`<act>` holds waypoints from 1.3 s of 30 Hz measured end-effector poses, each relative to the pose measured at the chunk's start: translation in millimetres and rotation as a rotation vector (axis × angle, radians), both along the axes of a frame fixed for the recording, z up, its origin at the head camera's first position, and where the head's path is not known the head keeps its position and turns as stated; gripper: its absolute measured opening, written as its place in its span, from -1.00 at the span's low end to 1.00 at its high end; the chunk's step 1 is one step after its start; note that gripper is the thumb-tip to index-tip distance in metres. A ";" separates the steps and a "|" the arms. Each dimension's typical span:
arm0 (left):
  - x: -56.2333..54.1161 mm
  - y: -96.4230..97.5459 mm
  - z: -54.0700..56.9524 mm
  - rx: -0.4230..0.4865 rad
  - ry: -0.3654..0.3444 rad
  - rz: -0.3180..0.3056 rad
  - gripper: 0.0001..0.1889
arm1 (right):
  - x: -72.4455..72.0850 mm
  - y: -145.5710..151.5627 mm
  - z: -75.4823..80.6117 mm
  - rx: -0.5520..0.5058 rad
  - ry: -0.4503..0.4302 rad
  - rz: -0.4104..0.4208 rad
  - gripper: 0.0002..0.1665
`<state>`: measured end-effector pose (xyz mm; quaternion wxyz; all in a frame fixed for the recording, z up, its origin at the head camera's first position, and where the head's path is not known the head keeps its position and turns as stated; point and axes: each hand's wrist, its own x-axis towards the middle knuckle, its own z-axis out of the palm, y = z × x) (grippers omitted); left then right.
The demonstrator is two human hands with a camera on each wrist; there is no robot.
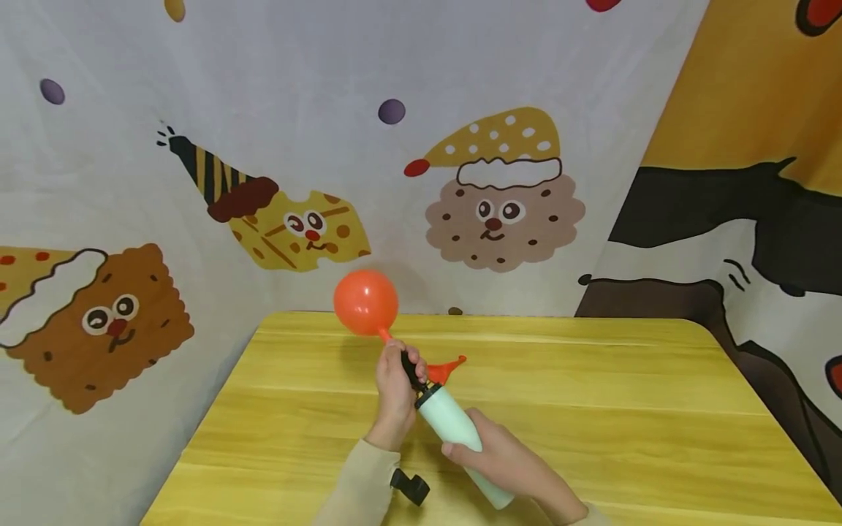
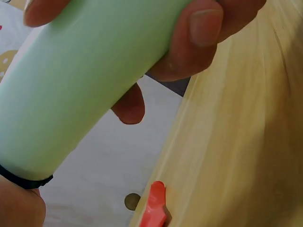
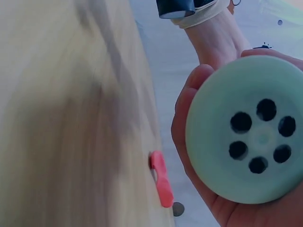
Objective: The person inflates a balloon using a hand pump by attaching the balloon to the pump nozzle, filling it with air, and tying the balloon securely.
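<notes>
Orange balloon (image 1: 365,302), inflated; left hand (image 1: 395,387) curled round black handle (image 1: 411,370); right hand (image 1: 492,447) gripping green barrel (image 1: 449,416); slack left grip could release balloon.

Count 1 L hand (image 1: 395,380) and 1 R hand (image 1: 493,453), so 2 tot. Likewise 2 sleeves (image 1: 362,486), 1 per arm. See 1 hand pump (image 1: 450,418) w/ 6 round holes (image 3: 266,109) in its end. Tally 2 balloons: 1 inflated balloon (image 1: 365,302), 1 limp balloon (image 1: 444,371). Add 1 tbl (image 1: 612,409) plus 1 blk cam (image 1: 411,487) at L wrist. On bkgd cloth (image 1: 316,66), count 3 printed snack figs: 1 brn biscuit (image 1: 125,351), 1 chz wedge (image 1: 289,245), 1 pinkish cookie (image 1: 503,237). Add 3 hats (image 1: 487,150), 1 per fig. Also tally 2 purple dots (image 1: 391,111), 1 ylw dot (image 1: 175,9), 1 red dot (image 1: 603,4) (cut off), 1 brn dot (image 1: 454,311), 2 blk-rimmed red ovals (image 1: 824,13) far R.
</notes>
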<state>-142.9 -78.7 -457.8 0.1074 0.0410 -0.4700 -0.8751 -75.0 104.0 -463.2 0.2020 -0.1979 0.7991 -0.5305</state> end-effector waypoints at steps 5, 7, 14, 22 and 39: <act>-1.7 -4.1 -6.1 0.030 -0.030 0.025 -0.68 | 6.7 1.9 -5.2 -0.062 -0.078 0.004 -0.39; -4.5 -8.9 -7.8 0.041 -0.037 0.038 -0.66 | 11.7 5.6 -7.4 -0.073 -0.114 0.002 -0.41; -19.4 -33.3 -2.7 0.094 -0.030 0.141 -0.68 | 29.7 34.4 -12.0 0.063 -0.170 0.000 -0.42; -19.4 -39.6 -2.6 0.085 -0.049 0.127 -0.69 | 37.1 38.7 -19.3 0.033 -0.144 0.068 -0.43; 3.4 -0.9 -5.3 0.049 -0.025 0.008 -0.70 | 14.0 0.0 3.1 0.100 0.062 -0.027 -0.29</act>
